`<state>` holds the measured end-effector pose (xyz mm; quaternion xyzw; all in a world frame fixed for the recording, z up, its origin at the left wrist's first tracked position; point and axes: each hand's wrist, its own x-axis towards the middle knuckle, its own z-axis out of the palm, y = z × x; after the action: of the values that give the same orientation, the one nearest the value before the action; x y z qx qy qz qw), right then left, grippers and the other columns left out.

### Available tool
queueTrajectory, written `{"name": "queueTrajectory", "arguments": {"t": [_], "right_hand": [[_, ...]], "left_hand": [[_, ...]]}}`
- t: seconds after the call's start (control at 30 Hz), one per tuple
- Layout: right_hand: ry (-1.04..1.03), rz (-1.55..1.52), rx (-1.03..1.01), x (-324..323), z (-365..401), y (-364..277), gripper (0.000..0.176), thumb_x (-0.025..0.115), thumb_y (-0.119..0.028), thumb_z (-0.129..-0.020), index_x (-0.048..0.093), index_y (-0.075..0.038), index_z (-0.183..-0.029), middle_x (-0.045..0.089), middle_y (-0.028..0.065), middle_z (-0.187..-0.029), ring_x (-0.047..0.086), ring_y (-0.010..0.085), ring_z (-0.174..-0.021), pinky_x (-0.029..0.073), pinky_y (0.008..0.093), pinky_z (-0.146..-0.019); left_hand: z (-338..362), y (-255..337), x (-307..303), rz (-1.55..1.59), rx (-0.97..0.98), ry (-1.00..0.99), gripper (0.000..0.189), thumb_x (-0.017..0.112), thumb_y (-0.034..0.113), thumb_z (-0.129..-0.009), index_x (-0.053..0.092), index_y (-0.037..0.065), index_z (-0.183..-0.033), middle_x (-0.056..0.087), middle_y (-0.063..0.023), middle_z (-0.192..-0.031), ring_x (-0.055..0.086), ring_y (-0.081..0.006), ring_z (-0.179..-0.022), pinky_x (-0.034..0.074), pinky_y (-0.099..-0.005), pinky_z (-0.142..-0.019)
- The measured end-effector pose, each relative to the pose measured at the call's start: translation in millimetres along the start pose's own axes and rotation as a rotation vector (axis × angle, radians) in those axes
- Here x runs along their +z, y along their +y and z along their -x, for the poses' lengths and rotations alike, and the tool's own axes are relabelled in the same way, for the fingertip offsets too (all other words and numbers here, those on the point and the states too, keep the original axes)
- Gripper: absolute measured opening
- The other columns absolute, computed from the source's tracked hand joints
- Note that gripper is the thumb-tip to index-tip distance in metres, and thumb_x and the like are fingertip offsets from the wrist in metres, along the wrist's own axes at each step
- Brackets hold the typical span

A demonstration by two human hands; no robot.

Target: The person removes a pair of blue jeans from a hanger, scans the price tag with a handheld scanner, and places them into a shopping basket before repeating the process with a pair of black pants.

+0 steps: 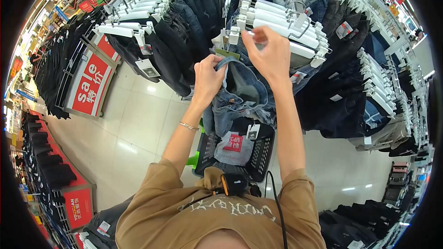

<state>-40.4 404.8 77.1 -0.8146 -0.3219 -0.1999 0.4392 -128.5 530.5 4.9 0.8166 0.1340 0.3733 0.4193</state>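
My left hand (208,76) grips the waistband of a pair of blue denim jeans (230,99), which hangs with its waist opening facing up. Above the jeans, my right hand (269,54) is raised with thumb and forefinger curled together beside a white hanger clip (234,34). Whether anything sits between those fingertips is hidden. A green tag (227,54) shows at the back of the waistband. Below the jeans stands a dark shopping basket (265,157) holding a bag with a red label (233,142) and a dark item with a hanging tag (253,132).
White hangers (279,16) with jeans crowd the rack in front. Another rack of dark trousers (170,48) stands at left, near a red sale sign (92,83). More dark jeans (332,92) hang at right. Tiled floor (134,124) shows between the racks.
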Motion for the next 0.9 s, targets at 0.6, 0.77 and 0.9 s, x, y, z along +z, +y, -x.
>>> {"name": "queueTrajectory", "arguments": {"t": [0.6, 0.77, 0.9], "right_hand": [[0.009, 0.356, -0.204, 70.8, -33.4, 1.0, 0.042, 0.065, -0.043, -0.069, 0.062, -0.002, -0.060, 0.062, 0.0147, -0.060, 0.063, 0.0341, -0.056, 0.048, 0.0428, -0.049], [-0.032, 0.397, -0.239, 66.9, -27.8, 2.0, 0.045, 0.063, -0.047, -0.068, 0.065, -0.002, -0.065, 0.062, 0.0148, -0.062, 0.065, 0.0306, -0.057, 0.049, 0.0408, -0.050], [-0.058, 0.406, -0.253, 63.8, -24.5, -1.1, 0.045, 0.063, -0.047, -0.068, 0.066, -0.003, -0.063, 0.061, 0.0147, -0.060, 0.064, 0.0299, -0.055, 0.049, 0.0404, -0.049]], "left_hand": [[-25.1, -8.4, -4.8, -0.022, -0.248, -0.175, 0.028, 0.064, 0.012, -0.073, 0.065, -0.006, -0.093, 0.058, -0.0161, -0.056, 0.060, -0.0212, -0.052, 0.045, -0.0338, -0.053], [-31.3, -5.2, -9.6, -0.051, -0.246, -0.285, 0.033, 0.062, 0.014, -0.075, 0.064, -0.009, -0.097, 0.060, -0.0296, -0.068, 0.066, -0.0364, -0.070, 0.049, -0.0393, -0.066], [-35.8, -7.2, -11.9, -0.132, -0.190, -0.346, 0.030, 0.062, 0.013, -0.074, 0.065, -0.010, -0.093, 0.060, -0.0312, -0.069, 0.066, -0.0384, -0.075, 0.050, -0.0408, -0.069]]}}
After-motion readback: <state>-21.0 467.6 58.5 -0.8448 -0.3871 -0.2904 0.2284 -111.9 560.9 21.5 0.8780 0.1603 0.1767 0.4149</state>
